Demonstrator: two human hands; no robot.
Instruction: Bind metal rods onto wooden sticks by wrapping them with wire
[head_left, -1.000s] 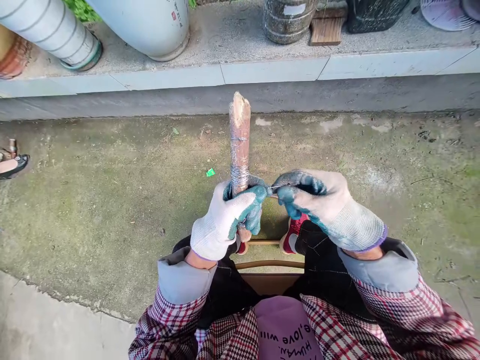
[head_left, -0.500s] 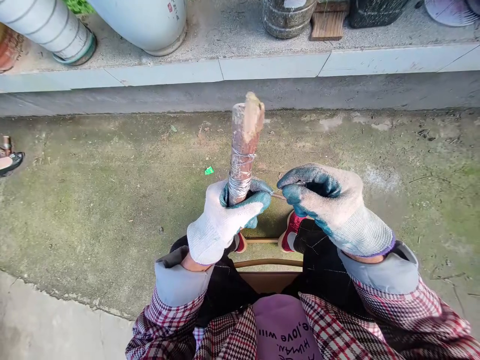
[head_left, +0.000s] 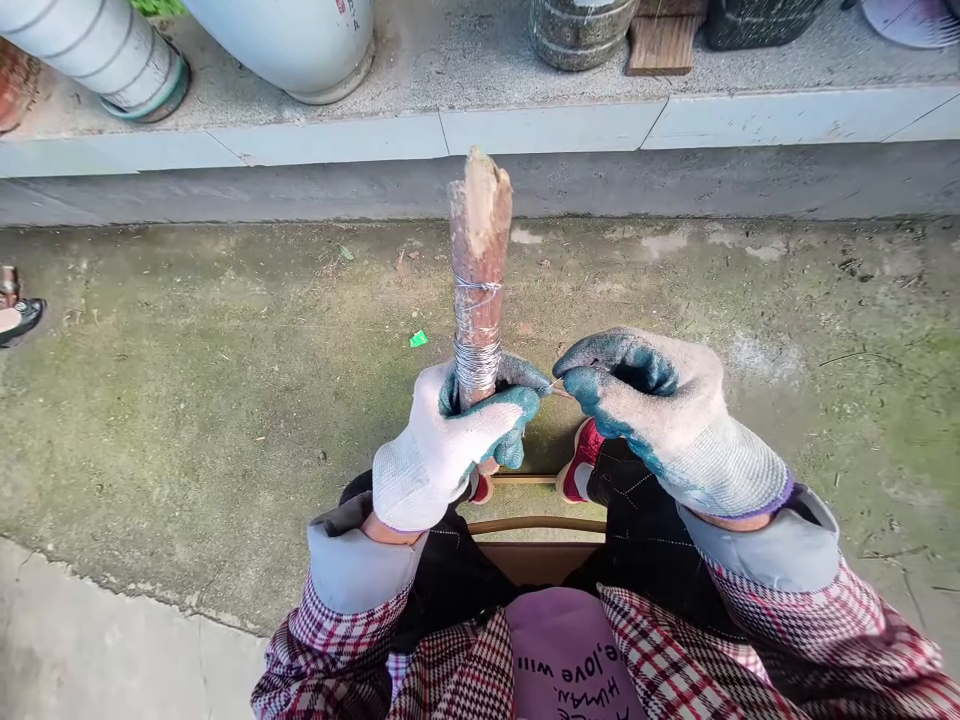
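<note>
Since the earlier frame, the stick's (head_left: 481, 245) broken end has swung toward 11 o'clock. Its long axis runs 12 to 6, broken end at 12. Left hand's (head_left: 448, 428) grip closes around it, below wire coils (head_left: 477, 364); at 3 o'clock, right hand (head_left: 651, 402) pinches a thin strand (head_left: 560, 389). Wire-binding seems underway; the next move calls for steady tension.

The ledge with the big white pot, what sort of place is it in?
Probably an outdoor yard: there's green-stained concrete, a ledge holding a white pot, and green leaves behind.
</note>
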